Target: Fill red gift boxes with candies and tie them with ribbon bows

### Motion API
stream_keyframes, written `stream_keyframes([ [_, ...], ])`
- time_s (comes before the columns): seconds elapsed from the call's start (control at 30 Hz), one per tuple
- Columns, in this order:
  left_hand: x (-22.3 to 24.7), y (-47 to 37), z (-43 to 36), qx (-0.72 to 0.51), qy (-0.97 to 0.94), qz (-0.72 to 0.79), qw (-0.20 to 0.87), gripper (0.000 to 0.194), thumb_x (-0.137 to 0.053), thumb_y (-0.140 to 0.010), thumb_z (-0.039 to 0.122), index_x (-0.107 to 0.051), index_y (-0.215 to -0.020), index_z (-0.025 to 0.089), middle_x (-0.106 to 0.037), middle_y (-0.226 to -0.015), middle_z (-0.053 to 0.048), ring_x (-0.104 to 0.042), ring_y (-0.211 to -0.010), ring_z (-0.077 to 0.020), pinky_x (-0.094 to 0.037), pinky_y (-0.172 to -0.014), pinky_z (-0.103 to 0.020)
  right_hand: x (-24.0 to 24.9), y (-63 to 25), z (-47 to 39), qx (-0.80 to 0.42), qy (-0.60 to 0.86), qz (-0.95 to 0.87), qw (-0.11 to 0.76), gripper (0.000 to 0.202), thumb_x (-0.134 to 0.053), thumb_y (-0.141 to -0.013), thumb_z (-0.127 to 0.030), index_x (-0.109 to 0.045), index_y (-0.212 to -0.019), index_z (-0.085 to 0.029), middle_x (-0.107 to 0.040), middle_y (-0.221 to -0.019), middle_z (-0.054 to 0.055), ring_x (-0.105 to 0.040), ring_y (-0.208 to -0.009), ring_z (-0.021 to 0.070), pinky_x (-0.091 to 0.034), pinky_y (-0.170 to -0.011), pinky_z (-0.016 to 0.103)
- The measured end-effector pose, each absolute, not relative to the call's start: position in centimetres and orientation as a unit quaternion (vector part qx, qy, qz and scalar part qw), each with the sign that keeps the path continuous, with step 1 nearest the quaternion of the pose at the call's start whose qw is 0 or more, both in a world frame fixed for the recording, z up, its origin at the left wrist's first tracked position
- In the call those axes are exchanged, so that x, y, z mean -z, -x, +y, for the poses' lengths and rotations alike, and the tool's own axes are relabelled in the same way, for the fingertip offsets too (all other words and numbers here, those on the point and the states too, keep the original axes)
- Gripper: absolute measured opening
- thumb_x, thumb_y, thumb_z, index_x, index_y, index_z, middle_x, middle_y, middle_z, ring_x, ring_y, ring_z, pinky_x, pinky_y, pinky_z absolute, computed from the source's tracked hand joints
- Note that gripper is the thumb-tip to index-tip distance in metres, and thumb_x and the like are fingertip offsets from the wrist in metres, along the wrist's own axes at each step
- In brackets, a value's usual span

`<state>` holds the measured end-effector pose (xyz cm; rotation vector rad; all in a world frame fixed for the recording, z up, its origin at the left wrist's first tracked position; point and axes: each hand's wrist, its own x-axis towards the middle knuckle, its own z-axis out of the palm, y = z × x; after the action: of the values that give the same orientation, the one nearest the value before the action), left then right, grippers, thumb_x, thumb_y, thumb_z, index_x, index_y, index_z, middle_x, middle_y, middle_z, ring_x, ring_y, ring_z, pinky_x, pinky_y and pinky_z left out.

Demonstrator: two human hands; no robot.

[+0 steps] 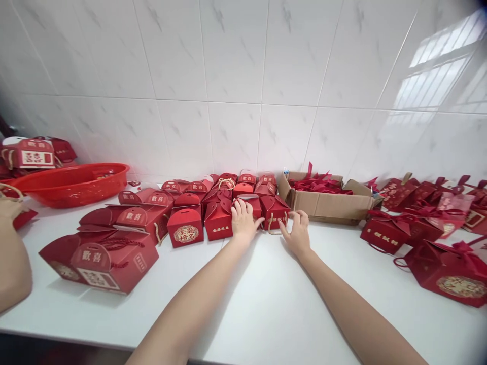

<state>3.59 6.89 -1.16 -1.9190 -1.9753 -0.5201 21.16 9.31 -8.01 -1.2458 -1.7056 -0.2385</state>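
Note:
Near the middle of the white table, my left hand [243, 221] lies over a red gift box [254, 203] in the front row, fingers bent over its top and thumb pointing right. Its palm hides much of that box. My right hand [299, 234] is beside another red gift box [273, 209] with a cord handle, thumb and fingers apart. The thumb reaches the box's front right corner; I cannot tell whether it touches the cord. Left of my left hand stand a box with gold characters [219, 221] and a box with a round gold emblem [186, 227].
A cardboard box [331, 205] of red ribbons stands behind my right hand. Bigger red boxes [101, 258] sit at left, by a red plastic basin [76, 188]. Ribboned boxes [449, 271] are at right. Another person's arm [13, 258] enters at far left. A tiled wall closes the back.

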Motion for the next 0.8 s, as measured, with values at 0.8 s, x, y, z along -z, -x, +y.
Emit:
stream_keyframes([
  [0.8,1.9,10.1,2.4,0.242,0.709,-0.634,0.193,0.066,-0.065,-0.078,0.044,-0.042,-0.134,0.016,-0.025,-0.152,-0.020,-0.020,-0.142,-0.0312,-0.015,-0.111,-0.054,7.1,-18.2,6.3,-0.072,0.360,-0.851,0.376,0.025,-0.052,-0.085,-0.028,-0.058,-0.107,-0.018,-0.055,-0.118,0.014,-0.054,-0.108,0.0264,-0.048,-0.092,0.044],
])
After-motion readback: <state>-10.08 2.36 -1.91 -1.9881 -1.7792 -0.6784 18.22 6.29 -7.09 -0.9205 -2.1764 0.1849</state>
